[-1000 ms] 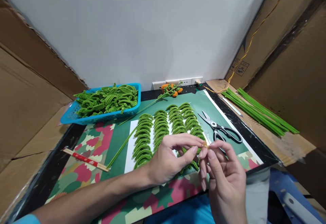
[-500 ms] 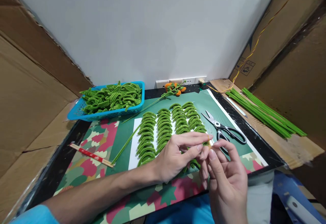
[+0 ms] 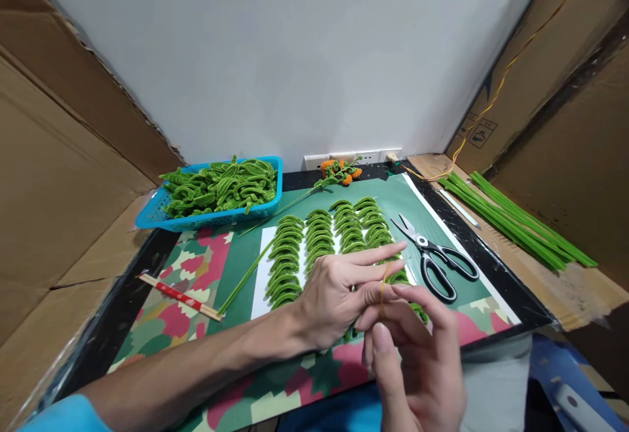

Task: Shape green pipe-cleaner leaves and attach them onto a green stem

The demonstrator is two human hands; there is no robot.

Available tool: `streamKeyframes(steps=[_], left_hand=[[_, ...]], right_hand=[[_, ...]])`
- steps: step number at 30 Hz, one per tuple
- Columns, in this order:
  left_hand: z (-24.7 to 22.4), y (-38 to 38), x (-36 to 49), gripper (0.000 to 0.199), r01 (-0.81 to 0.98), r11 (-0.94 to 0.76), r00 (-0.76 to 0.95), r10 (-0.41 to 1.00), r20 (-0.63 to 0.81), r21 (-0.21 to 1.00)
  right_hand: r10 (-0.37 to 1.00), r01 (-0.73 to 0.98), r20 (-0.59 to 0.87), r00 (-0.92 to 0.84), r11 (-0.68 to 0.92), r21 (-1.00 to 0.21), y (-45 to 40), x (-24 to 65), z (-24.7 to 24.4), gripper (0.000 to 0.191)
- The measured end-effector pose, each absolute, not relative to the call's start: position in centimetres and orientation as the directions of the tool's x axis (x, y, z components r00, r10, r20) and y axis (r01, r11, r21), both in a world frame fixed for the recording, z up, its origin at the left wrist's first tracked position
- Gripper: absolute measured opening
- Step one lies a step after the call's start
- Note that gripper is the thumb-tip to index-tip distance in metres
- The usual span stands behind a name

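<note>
My left hand [image 3: 334, 294] reaches in over the rows with two fingers stretched out and the thumb drawn against the others. A thin yellow rubber band [image 3: 382, 294] crosses at its fingertips, strung between both hands. My right hand [image 3: 417, 353], slightly blurred, meets it from the right with index finger and thumb bent at the band. Underneath lie curved green fuzzy pipe-cleaner pieces [image 3: 285, 261], stacked in several columns on white paper [image 3: 259, 288]; my hands hide the near ends of some columns. Black-handled scissors [image 3: 435, 255] lie partly open just right of my hands.
A blue basket [image 3: 206, 222] heaped with green pieces stands back left. An orange-flowered stem [image 3: 339, 173] lies at the back. Wrapped chopsticks [image 3: 181, 297] lie left, green pipe cleaners [image 3: 511, 222] and a white pen [image 3: 459, 208] right. Cardboard walls flank the table.
Both hands have shifted slightly left and down, and my left hand's fingers have spread. The yellow band has moved left with them. The view has turned slightly.
</note>
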State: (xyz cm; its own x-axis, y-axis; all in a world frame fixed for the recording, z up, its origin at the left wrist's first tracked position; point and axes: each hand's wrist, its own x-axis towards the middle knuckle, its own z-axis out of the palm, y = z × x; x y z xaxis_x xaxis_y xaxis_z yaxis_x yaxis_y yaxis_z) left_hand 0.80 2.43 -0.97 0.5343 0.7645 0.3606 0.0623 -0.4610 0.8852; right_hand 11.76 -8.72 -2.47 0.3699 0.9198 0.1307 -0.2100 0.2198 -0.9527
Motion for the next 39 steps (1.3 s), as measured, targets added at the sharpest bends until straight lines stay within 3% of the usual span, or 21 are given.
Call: streamKeyframes(steps=[5,13,16,19,23,27,31,36,39], left_hand=[[0.3,3.1,0.3,0.04,0.018,-0.312,0.529,0.809,0.255,0.95],[-0.1,5.5,-0.4,0.099,-0.068,-0.305,0.64,0.717,0.276,0.95],[-0.4,5.8,-0.5,0.096,0.021,-0.433,0.641,0.697,0.32,0.901],[-0.4,5.9,-0.8,0.077,0.085,-0.552,0.655,0.658,0.37,0.83],[-0.3,5.8,-1.1,0.056,0.115,-0.616,0.771,0.55,0.321,0.779],[-0.2,5.8,-1.1,0.077,0.136,-0.68,0.802,0.502,0.322,0.72],[0.2,5.9,-1.0,0.085,0.101,-0.712,0.746,0.517,0.42,0.695],[0.7,6.2,-1.3,0.104,0.139,-0.751,0.757,0.501,0.42,0.645],[0.8,6.5,-1.6,0.116,0.156,-0.764,0.776,0.486,0.401,0.626]], right_hand=[[0.908,-0.138,0.178,0.378,0.246,-0.959,-9.2,11.1,-2.8,0.051],[0.887,0.039,0.299,0.352,0.306,-0.951,-8.5,10.9,-3.9,0.058],[0.885,0.097,0.349,0.307,0.336,-0.937,-7.9,11.4,-4.5,0.06],[0.884,0.161,0.388,0.26,0.357,-0.92,-7.3,12.1,-5.1,0.057],[0.85,0.252,0.495,0.182,0.446,-0.859,-6.7,13.2,-5.4,0.061],[0.827,0.328,0.556,0.077,0.506,-0.798,-6.4,14.0,-5.4,0.062],[0.809,0.362,0.587,0.018,0.542,-0.758,-6.2,14.4,-5.3,0.065],[0.783,0.375,0.614,-0.1,0.602,-0.705,-6.0,14.9,-5.6,0.077],[0.82,0.304,0.571,-0.043,0.555,-0.774,-6.3,14.7,-5.8,0.074]])
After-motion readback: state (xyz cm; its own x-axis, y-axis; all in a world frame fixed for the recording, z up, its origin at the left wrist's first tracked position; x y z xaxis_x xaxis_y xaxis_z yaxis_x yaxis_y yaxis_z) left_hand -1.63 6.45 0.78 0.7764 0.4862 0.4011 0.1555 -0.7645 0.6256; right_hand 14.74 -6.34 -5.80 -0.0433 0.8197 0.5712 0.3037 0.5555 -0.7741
